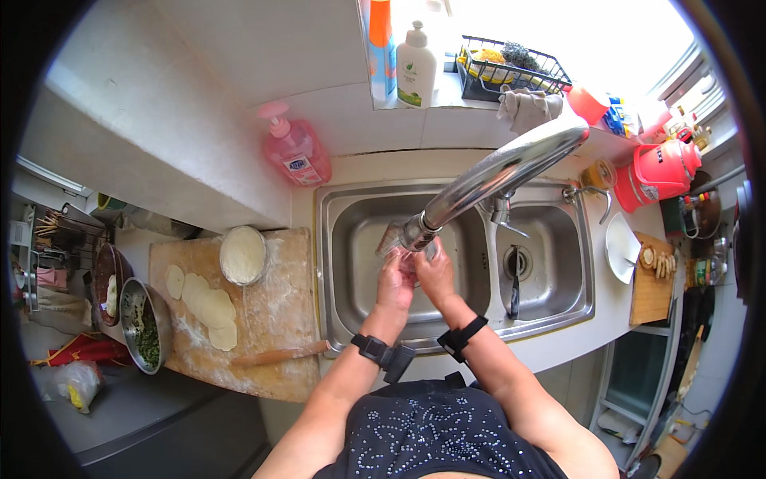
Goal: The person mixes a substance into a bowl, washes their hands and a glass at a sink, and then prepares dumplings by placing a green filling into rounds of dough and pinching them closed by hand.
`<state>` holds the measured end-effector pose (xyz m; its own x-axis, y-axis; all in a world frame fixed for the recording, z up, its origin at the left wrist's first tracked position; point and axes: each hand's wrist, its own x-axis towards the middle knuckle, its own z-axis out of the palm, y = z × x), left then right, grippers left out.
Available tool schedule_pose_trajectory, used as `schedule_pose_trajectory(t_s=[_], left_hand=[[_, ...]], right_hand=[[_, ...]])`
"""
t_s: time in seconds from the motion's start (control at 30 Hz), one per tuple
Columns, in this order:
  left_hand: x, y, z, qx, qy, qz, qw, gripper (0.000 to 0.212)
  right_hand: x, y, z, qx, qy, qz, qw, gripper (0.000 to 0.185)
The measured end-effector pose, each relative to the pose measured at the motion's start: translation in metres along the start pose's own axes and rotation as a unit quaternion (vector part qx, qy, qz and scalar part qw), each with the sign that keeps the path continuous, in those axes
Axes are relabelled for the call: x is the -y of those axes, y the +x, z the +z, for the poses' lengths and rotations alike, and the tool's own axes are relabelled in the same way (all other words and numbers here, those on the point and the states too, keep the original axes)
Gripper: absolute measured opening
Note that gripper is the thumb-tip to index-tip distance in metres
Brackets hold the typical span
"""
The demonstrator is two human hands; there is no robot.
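Both hands are over the large basin of the stainless steel double sink [353,239], close together below the head of the chrome faucet [508,167]. My left hand [396,281] is cupped with its palm turned up. My right hand [435,272] is beside it, fingers towards the left one. Water appears to run over them; the fingertips are partly hidden by the faucet head, and no held object can be made out. Left of the sink is a floured wooden board [281,269] with flat dough rounds [206,299], a bowl of flour [243,254] and a rolling pin [281,354].
A pink soap pump bottle [302,152] stands behind the sink's left corner. A steel bowl of chopped greens [145,335] is at the board's left edge. The small basin holds a dark-handled utensil [515,293]. A white dish [621,248] and a cutting board [649,299] lie to the right.
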<state>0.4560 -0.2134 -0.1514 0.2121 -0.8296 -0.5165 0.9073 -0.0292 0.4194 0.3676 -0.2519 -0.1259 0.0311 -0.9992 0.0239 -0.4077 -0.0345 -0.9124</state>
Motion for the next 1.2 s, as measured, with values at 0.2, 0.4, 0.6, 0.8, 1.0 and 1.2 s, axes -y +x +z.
schedule_pose_trajectory(t_s=[0.2, 0.4, 0.6, 0.8, 1.0, 1.2], left_hand=[[-0.037, -0.019, -0.007, 0.025, -0.043, -0.048, 0.998, 0.022], [-0.052, -0.033, 0.000, 0.128, 0.274, -0.059, 0.951, 0.026], [-0.045, -0.035, 0.023, 0.262, 0.698, 0.105, 0.659, 0.014], [-0.053, -0.032, 0.024, 0.386, 0.825, 0.296, 0.288, 0.017], [-0.042, -0.044, 0.006, 0.060, 0.711, 0.373, 0.593, 0.038], [-0.025, 0.001, -0.051, 0.028, 0.519, -0.053, 0.853, 0.031]], right_hand=[[-0.012, 0.020, -0.040, 0.164, 0.207, 0.317, 0.911, 0.039], [-0.019, 0.005, -0.056, 0.290, 0.285, 0.408, 0.817, 0.062], [-0.034, 0.002, -0.063, 0.289, 0.350, 0.406, 0.793, 0.079], [-0.030, -0.002, -0.048, 0.203, 0.300, 0.382, 0.850, 0.059], [-0.030, 0.000, -0.035, 0.111, 0.235, 0.322, 0.910, 0.059], [0.004, -0.016, -0.036, 0.132, -0.151, -0.046, 0.979, 0.067]])
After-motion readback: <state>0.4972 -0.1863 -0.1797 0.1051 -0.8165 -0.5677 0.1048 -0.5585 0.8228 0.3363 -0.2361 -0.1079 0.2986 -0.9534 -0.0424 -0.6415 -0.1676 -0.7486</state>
